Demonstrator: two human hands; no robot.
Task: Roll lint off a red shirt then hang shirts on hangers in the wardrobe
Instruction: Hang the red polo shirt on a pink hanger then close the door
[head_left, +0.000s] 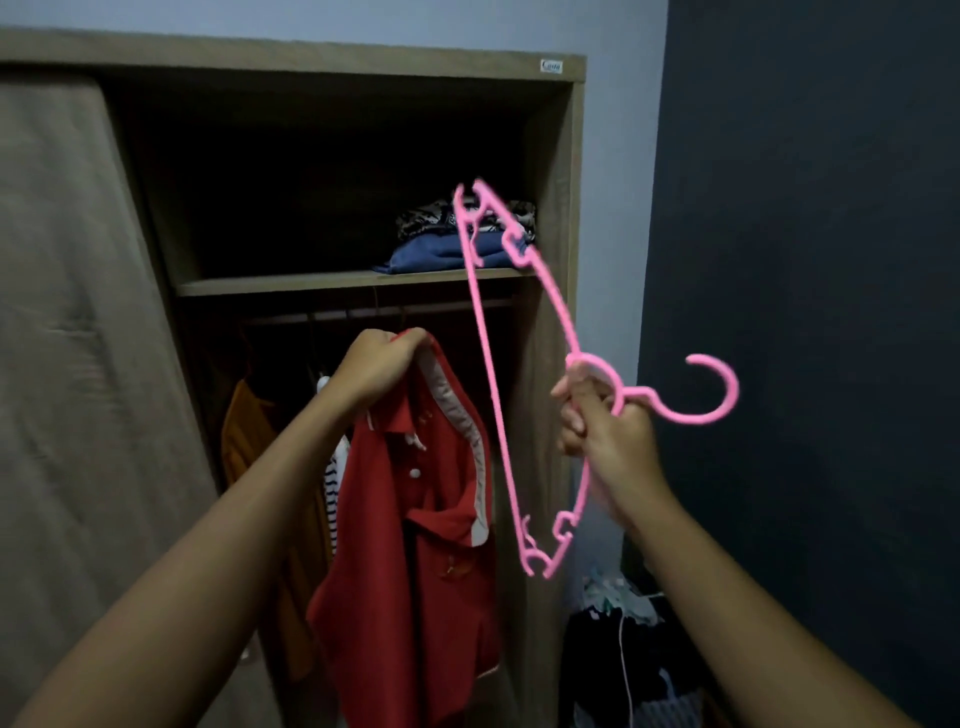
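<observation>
My left hand (376, 371) grips the red shirt (415, 571) by its shoulder near the collar, so the shirt hangs down in front of the open wardrobe (558, 260). The shirt has white trim and white buttons. To the right, my right hand (605, 431) is closed around the neck of a pink plastic hanger (524, 332). The hanger is turned on its side, with its hook pointing right and its arms running up and down. Hanger and shirt are apart.
Inside the wardrobe a rail (374, 314) carries an orange garment (249, 441) and a striped one (332, 499). Folded clothes (441, 244) lie on the shelf above. A sliding door (67, 338) covers the left half. A pile of laundry (623, 649) sits low against the dark wall.
</observation>
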